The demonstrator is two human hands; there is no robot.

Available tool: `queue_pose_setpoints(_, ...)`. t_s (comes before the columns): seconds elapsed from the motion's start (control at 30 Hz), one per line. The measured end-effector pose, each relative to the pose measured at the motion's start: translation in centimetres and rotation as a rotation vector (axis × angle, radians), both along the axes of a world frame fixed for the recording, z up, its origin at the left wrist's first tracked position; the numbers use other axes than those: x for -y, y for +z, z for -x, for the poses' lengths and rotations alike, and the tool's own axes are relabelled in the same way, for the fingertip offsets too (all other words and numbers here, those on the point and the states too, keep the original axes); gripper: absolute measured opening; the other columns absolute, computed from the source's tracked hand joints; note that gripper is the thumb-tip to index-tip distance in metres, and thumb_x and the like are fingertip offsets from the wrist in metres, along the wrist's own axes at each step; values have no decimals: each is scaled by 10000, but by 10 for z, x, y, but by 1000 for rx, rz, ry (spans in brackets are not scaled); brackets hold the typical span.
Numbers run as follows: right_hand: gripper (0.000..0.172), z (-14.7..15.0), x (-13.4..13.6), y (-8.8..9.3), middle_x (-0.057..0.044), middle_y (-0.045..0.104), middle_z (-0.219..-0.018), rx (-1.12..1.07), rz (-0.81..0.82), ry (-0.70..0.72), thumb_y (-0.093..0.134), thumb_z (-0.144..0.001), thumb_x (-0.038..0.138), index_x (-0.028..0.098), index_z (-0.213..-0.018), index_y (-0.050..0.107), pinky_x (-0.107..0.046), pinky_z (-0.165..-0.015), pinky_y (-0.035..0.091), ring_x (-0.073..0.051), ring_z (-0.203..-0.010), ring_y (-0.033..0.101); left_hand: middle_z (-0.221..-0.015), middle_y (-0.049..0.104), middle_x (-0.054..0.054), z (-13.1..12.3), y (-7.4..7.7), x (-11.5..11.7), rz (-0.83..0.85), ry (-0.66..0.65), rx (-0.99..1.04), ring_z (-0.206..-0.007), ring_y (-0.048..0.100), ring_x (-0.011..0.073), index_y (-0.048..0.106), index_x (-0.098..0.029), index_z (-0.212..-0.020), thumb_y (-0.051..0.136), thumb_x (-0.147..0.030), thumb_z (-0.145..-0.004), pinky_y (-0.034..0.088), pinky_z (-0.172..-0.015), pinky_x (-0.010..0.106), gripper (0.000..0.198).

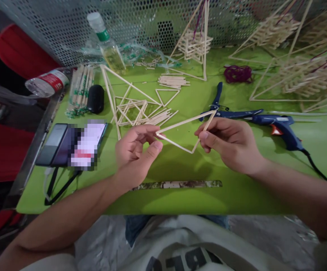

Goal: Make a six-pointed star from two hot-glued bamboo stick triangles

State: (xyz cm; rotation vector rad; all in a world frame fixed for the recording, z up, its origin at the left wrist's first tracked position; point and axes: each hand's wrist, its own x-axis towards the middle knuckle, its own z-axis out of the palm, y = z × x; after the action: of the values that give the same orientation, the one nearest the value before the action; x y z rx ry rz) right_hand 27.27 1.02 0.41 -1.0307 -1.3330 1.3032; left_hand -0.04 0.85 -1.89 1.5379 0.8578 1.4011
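A triangle of pale wooden sticks (184,122) is held up over the green table (180,201). My right hand (227,143) pinches its right side between thumb and forefinger. At its left corner is my left hand (137,148), with thumb and forefinger apart and the forefinger's tip by the corner; the other fingers are curled. Behind the hands lie a small stick triangle (167,90), a bundle of short sticks (173,81), loose sticks (163,116) and a larger stick frame (132,86). Blue pliers (236,113) are just beyond my right hand.
A blue glue gun (286,130) with its cord lies right. On the left are a phone (88,145), power bank (56,145), black case (96,99) and two bottles (107,45) (49,82). Purple string (238,74) and stick structures (195,47) stand behind. A patterned strip (180,184) lies in front.
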Motion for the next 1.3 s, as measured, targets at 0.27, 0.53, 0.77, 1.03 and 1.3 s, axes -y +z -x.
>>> queue_pose_setpoints(0.27,465,4,1,2,-4,705,-708,31,0,-19,1037,-915,621,213,-866,819,-262,-518,518,-112,-578,626,-1024,867,42,-4,2,1,-133,152,-126,-787,785,121,848,-235,-1284,862,-251,-1090,669,-682,219,195)
queue_pose_setpoints(0.53,475,6,3,1,-8,713,-717,56,0,-42,1031,-918,627,219,-856,798,-275,-519,531,-120,-579,634,-1059,898,58,-2,-4,1,-159,275,-279,-840,803,150,875,-231,-1219,859,-339,-1100,691,-748,281,162)
queue_pose_setpoints(0.77,433,5,2,0,-10,731,-718,61,-2,-33,1048,-908,588,227,-860,813,-288,-523,542,-136,-589,651,-1039,896,36,-2,0,2,-112,219,-205,-873,809,149,898,-255,-1221,868,-296,-1098,686,-809,285,133)
queue_pose_setpoints(1.03,480,4,1,1,-14,732,-727,74,11,-31,1003,-936,664,234,-868,802,-307,-542,561,-146,-604,652,-1149,897,76,1,-5,2,-124,80,-49,-911,826,214,908,-322,-1334,762,-421,-1161,708,-752,361,247)
queue_pose_setpoints(1.3,490,2,-2,-3,-16,728,-723,76,13,-53,1039,-889,669,238,-877,807,-312,-544,570,-153,-599,658,-921,806,27,1,-7,-11,48,152,140,-758,707,127,888,-261,-1086,860,-353,-1108,608,-693,262,99)
